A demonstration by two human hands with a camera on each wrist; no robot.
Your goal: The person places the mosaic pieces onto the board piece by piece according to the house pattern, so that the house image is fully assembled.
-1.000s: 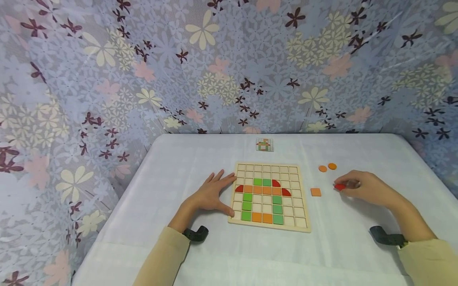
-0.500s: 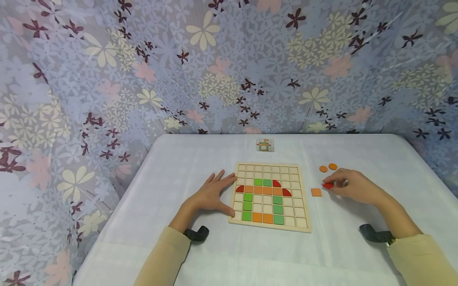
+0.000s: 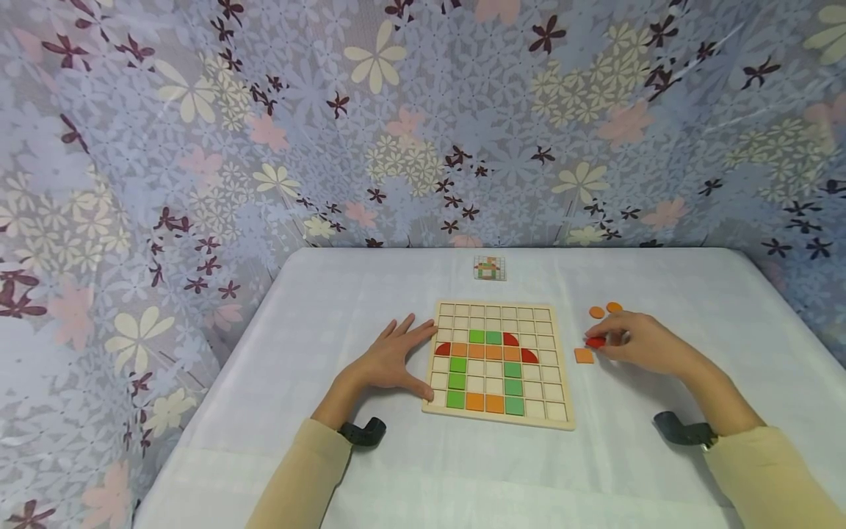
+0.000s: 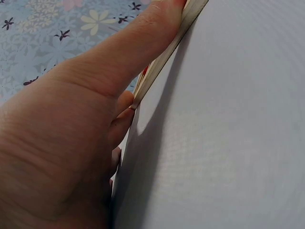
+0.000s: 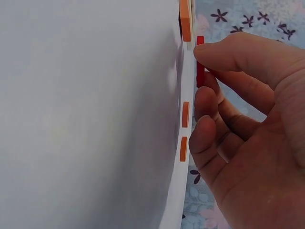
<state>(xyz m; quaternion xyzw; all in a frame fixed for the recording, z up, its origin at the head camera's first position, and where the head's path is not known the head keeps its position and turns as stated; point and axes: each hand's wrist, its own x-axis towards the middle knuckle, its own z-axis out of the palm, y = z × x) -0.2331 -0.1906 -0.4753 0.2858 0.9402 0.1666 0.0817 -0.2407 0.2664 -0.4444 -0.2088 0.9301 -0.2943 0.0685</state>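
A wooden grid board [image 3: 534, 322] lies on the table, with green and orange square tiles and red quarter-round tiles in several of its cells. My left hand [image 3: 386, 360] rests at its left edge, fingers spread, the thumb on the near left corner and a fingertip on the rim higher up. To the right of the board, my right hand [image 3: 644, 344] pinches a red tile [image 3: 595, 342] between thumb and fingers. In the right wrist view that red tile [image 5: 200, 62] appears edge-on, held off the table; its full outline is hidden.
An orange square tile [image 3: 584, 355] lies just below the held tile. Two orange round tiles [image 3: 597, 312] lie beyond the right hand. A small pattern card [image 3: 490, 268] sits near the far edge of the white-covered table [image 3: 357, 286]. Behind hangs a floral cloth [image 3: 423, 125].
My right hand has moved left with the red tile, towards the board, and is now above the orange square tile. The left hand stays on the board's edge.
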